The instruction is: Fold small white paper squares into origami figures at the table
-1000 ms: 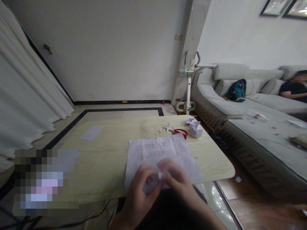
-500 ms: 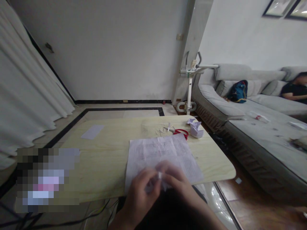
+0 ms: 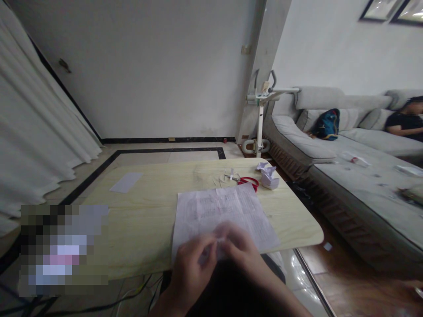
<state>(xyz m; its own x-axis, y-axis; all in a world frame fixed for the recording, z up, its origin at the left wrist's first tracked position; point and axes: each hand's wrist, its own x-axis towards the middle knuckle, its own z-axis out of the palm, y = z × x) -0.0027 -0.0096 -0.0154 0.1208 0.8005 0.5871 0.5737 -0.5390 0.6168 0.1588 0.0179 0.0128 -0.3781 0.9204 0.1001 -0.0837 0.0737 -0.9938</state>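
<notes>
Counter [image 3: 142, 229], pale and wood-grained, with rounded corners on the right. Left hand [image 3: 196, 262] and right hand [image 3: 243, 251] meet at its near edge, right of middle, above the near part of a printed sheet [image 3: 218, 207]. Grip: fingers of both hands bent inward, tips drawn together around a small white piece [image 3: 220, 240], pinched from either side. Piece mostly hidden and blurred; its shape cannot be made out. Printed sheet lies flat on the counter, creased, text too faint to read.

Just beyond the sheet's far right corner: scissors [image 3: 248, 181], red handles to the right, blades to the left. Whether handles and sheet touch cannot be told. Thin pale strips [image 3: 219, 180] scattered left of the blades. Right of the scissors, near the far right corner, crumpled-looking lilac-white paper [image 3: 270, 179]. Far left of the counter, well apart from the hands: a blank-looking pale sheet [image 3: 127, 182], lying flat. Near left corner masked by a pixelated patch.

Beyond: white exercise machine [image 3: 260, 119] by the pillar. Right: grey sofa [image 3: 357, 176] bearing a blue backpack [image 3: 328, 124]; a person in dark clothing [image 3: 401, 123] sits at its far right end. White curtain [image 3: 39, 127] hangs on the left.
</notes>
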